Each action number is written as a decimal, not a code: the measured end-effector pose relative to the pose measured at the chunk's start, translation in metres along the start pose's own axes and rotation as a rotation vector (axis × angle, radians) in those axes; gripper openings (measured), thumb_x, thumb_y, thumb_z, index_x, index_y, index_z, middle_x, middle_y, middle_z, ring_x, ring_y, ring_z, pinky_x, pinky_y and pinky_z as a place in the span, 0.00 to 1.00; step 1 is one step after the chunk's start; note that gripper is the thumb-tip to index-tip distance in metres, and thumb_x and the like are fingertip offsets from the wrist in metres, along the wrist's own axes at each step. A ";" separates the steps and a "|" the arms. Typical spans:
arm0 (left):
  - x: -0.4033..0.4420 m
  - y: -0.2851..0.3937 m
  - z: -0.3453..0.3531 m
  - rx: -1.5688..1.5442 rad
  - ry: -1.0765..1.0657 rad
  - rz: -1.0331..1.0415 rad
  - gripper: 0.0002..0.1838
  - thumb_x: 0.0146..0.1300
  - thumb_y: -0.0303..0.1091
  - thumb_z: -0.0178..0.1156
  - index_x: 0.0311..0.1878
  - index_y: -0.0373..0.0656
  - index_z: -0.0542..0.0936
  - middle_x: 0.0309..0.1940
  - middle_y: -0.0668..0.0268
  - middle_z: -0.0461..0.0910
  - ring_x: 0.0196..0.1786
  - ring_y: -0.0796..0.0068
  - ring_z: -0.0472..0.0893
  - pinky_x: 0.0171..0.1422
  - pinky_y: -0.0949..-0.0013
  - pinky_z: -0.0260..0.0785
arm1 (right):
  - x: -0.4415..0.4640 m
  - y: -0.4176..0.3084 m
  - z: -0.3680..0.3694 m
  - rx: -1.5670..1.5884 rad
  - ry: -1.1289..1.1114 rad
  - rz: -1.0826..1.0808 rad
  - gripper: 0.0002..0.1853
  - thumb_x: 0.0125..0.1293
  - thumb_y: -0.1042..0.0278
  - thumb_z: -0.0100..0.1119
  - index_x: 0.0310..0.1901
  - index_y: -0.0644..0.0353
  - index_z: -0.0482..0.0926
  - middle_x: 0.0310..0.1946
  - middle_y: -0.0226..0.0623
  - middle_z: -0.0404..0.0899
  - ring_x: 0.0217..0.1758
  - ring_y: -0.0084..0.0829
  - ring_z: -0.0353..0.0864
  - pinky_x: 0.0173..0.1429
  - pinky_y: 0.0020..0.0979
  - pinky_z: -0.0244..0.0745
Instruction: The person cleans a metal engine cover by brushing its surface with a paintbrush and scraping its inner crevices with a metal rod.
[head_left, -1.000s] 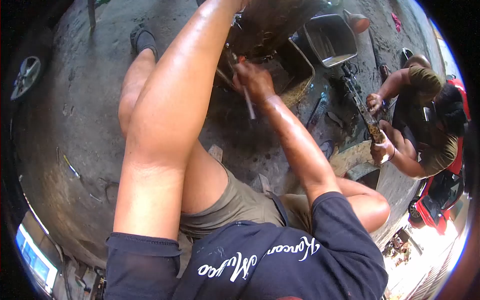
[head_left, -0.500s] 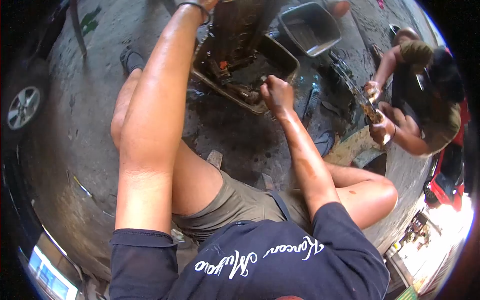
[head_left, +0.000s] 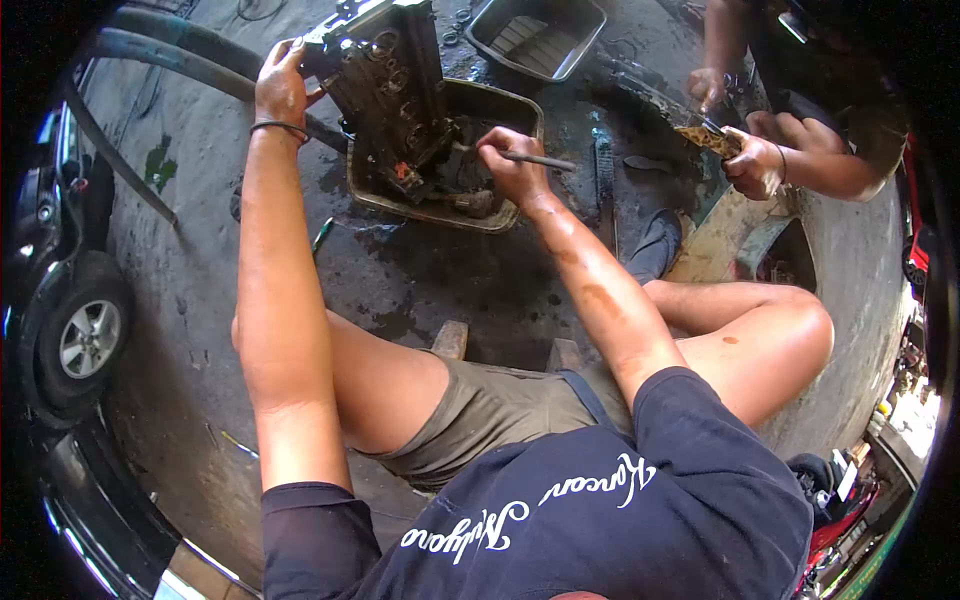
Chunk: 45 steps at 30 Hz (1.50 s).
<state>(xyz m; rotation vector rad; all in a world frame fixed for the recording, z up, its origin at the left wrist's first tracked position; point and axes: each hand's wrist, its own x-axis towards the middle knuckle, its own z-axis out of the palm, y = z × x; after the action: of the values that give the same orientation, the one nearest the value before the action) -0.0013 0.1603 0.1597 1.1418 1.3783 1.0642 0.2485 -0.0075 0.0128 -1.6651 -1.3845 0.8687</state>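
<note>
My left hand [head_left: 284, 92] grips the upper left edge of a dark, oily engine cylinder head [head_left: 388, 105], which is tilted up with its lower end in a grimy plastic basin [head_left: 538, 110]. In my right hand [head_left: 515, 172] is a thin brush [head_left: 545, 160]; its handle sticks out to the right and its tip points left toward the head's lower right side. Whether the tip touches the metal, I cannot tell. Dirty parts [head_left: 470, 203] lie in the basin below my right hand.
A second black basin [head_left: 540, 45] stands behind. To the right, a co-worker's hands [head_left: 755, 165] hold a long metal part [head_left: 660, 100]. A dark flat tool [head_left: 603, 175] lies on the ground between us. Curved pipes [head_left: 175, 60] and a parked car [head_left: 85, 330] are at left.
The view has shifted, bringing my left hand and more of the cylinder head into sight. My right hand has turned, and the brush handle now shows. The co-worker's hands have moved slightly.
</note>
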 end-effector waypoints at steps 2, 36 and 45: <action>0.001 -0.002 0.001 0.001 -0.005 -0.001 0.11 0.75 0.43 0.51 0.51 0.51 0.79 0.46 0.75 0.81 0.49 0.76 0.79 0.44 0.61 0.74 | -0.003 -0.007 0.020 0.093 -0.016 -0.019 0.12 0.63 0.62 0.62 0.40 0.60 0.87 0.30 0.43 0.87 0.35 0.34 0.87 0.41 0.35 0.79; 0.014 -0.013 -0.003 -0.015 0.066 0.017 0.11 0.75 0.42 0.50 0.54 0.54 0.78 0.47 0.73 0.82 0.50 0.70 0.83 0.44 0.52 0.80 | 0.015 -0.039 0.051 0.230 0.269 -0.282 0.07 0.60 0.70 0.64 0.39 0.61 0.87 0.36 0.44 0.87 0.38 0.42 0.88 0.46 0.36 0.82; 0.011 -0.015 -0.005 -0.006 0.080 -0.016 0.12 0.76 0.42 0.48 0.56 0.56 0.77 0.51 0.75 0.80 0.56 0.72 0.78 0.49 0.50 0.77 | 0.025 -0.038 0.071 0.091 0.297 -0.393 0.09 0.61 0.70 0.64 0.41 0.62 0.87 0.32 0.45 0.87 0.34 0.41 0.88 0.40 0.35 0.81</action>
<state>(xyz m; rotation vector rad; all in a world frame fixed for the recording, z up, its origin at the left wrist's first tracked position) -0.0081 0.1683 0.1433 1.0928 1.4437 1.1121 0.1734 0.0309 0.0136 -1.3264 -1.3757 0.4323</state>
